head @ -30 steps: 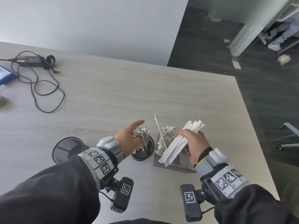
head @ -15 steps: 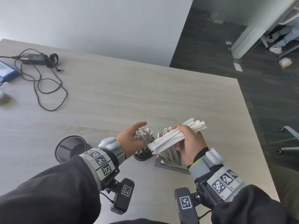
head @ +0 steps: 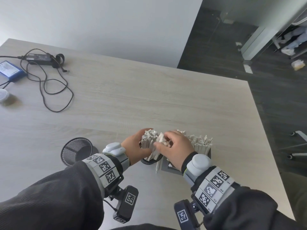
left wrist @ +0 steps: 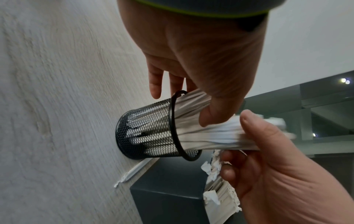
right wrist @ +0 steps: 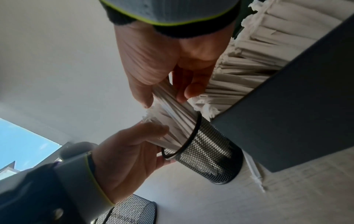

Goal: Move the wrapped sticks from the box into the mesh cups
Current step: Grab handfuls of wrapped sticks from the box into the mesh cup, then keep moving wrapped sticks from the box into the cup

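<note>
While a bunch of wrapped sticks (left wrist: 214, 136) is pinched between the thumb and curled fingers of the right hand (head: 174, 150), its lower ends are pushed into the near mesh cup (left wrist: 151, 133). The sticks already standing in that cup are held to one side by the left hand (head: 134, 150), with the thumb pressed on them and the fingers curled round their far side. More sticks are still kept in the dark box (left wrist: 168, 189), just beside the cup.

The cup looks very full, so it could be tipped over if the bunch is pushed in hard or at a slant. Sticks could be squeezed out over the rim and dropped. One loose stick (head: 157, 166) is already seen on the table, between the cup and the box. Paper wraps could be bent or torn if they are gripped too tight.

A second mesh cup (head: 77, 151) is seen to the left, with nothing in it.

Farther off, the pale wood table (head: 149, 100) is seen, with a black cable and charger (head: 39, 57) and a blue box (head: 10, 70) at its far left. Beyond the table, a white wall (head: 99, 22) and a dark floor (head: 216, 47) are seen.
</note>
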`<state>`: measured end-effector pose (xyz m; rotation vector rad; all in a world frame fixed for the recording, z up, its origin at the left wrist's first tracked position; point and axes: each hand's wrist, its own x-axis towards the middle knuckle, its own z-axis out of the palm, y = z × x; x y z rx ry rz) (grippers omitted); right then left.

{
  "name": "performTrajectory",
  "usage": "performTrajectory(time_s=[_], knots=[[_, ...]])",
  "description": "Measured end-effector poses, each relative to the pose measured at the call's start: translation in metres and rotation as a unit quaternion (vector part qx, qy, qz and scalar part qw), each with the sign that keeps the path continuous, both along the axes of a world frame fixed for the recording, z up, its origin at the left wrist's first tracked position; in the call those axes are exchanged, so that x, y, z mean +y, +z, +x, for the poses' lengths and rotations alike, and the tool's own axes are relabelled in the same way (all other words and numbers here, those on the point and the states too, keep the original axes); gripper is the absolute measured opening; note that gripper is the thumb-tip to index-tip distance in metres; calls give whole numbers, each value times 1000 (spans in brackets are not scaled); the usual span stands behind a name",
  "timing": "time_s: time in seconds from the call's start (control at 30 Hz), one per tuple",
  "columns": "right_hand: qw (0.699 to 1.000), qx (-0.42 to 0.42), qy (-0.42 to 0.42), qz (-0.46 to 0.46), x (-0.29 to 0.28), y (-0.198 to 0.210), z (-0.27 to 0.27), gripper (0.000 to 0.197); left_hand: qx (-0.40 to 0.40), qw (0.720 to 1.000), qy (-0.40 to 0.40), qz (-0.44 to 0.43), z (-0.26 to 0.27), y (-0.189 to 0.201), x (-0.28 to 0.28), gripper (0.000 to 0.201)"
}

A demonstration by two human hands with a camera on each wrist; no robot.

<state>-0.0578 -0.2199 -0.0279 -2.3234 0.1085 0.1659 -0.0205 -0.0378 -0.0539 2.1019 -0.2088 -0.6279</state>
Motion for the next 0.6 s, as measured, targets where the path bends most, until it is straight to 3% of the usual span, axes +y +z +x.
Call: performTrajectory(time_s=[0.13,0.27,0.37,0.47,0.6], knots=[[999,1,-11,37,-10,0,-4,37,-3,1000,5,12,0,-3,2,59],[989,-35,-116,90,-31,8,-9,13,15,997,-12,70,1,-5,3,77],[982,-5,-167,89,-57,3,-16,17,14,997,-17,78,2,-4,2,68],[988,71,-128,53,-77,-6,-29,11,25,998,-14,53,1,-1,5,69],[992,119,-30,-21,-81,-10,-47,9,39,998,-42,-21,-6,1,16,104]])
